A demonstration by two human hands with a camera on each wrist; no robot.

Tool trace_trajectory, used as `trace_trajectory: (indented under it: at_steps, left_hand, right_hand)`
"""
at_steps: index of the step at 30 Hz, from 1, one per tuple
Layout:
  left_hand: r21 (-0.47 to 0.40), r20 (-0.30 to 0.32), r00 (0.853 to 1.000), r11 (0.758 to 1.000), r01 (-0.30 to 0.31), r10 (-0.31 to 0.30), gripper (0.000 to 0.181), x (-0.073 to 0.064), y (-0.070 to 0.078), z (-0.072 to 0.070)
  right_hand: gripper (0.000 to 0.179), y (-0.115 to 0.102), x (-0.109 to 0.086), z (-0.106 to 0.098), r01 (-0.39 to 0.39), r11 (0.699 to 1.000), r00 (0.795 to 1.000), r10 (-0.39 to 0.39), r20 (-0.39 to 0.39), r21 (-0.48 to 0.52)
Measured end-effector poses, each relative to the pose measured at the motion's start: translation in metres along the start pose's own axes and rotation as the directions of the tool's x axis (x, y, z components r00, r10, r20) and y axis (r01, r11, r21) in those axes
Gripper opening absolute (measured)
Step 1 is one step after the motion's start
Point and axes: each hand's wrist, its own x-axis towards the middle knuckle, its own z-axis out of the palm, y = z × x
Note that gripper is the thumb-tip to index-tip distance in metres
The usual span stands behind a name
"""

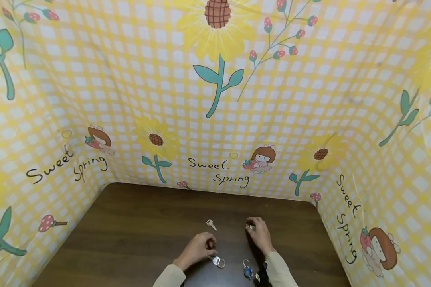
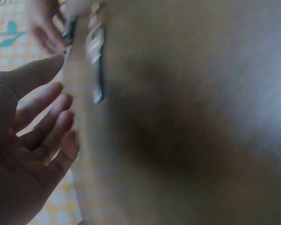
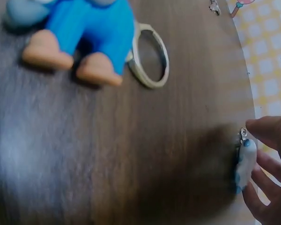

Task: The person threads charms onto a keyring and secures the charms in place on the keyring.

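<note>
My left hand (image 1: pixel 199 248) hovers above the table with loosely bent fingers; in the left wrist view no thing shows between them. Just beside it lies a silver key (image 1: pixel 216 260) with a split ring (image 1: pixel 221 263). Farther back a second key (image 1: pixel 210 224) lies alone. My right hand (image 1: pixel 260 235) holds a small white-and-blue charm (image 3: pixel 246 166) with a metal clasp (image 3: pixel 243 133), thumb at the clasp and fingers behind the charm. Nearer my body is a blue figure keychain (image 1: pixel 248 272); its blue legs (image 3: pixel 91 28) and ring (image 3: pixel 152 61) loom large in the right wrist view.
The dark wooden table (image 1: pixel 136 223) is walled on three sides by a yellow checked cloth (image 1: pixel 136 87) printed with flowers. A black strap (image 1: pixel 261 276) sits at the right wrist. The left wrist view is blurred.
</note>
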Motion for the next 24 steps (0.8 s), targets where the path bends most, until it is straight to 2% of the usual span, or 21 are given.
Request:
trace_trajectory:
  at_steps: [4,8,13,18,24]
  left_hand:
    - [0.088,0.022,0.999,0.995,-0.045,0.043,0.03,-0.004,0.002,0.011]
    - [0.111,0.051,0.998,0.993,-0.049,0.043,0.036,-0.008,0.005,0.019]
    - [0.134,0.081,0.996,0.99,-0.051,0.041,0.038,-0.009,0.007,0.02]
    - [0.191,0.118,0.99,0.977,-0.098,0.077,0.037,-0.008,0.007,0.022]
    - [0.215,0.122,0.989,0.971,-0.103,0.078,0.034,-0.006,0.012,0.023]
  right_hand:
    - [0.021,0.001,0.005,0.005,-0.025,1.0,1.0,0.025,-0.015,-0.007]
    - [0.015,0.0,0.006,0.011,-0.044,0.999,0.998,0.043,-0.037,-0.023]
    - [0.012,0.0,0.004,0.014,-0.046,0.998,0.997,0.044,-0.057,-0.033]
    - [0.013,0.0,0.003,0.013,-0.047,0.999,0.998,0.046,-0.043,-0.025]
    - [0.013,0.002,0.008,0.012,-0.039,0.999,0.999,0.039,-0.019,-0.016]
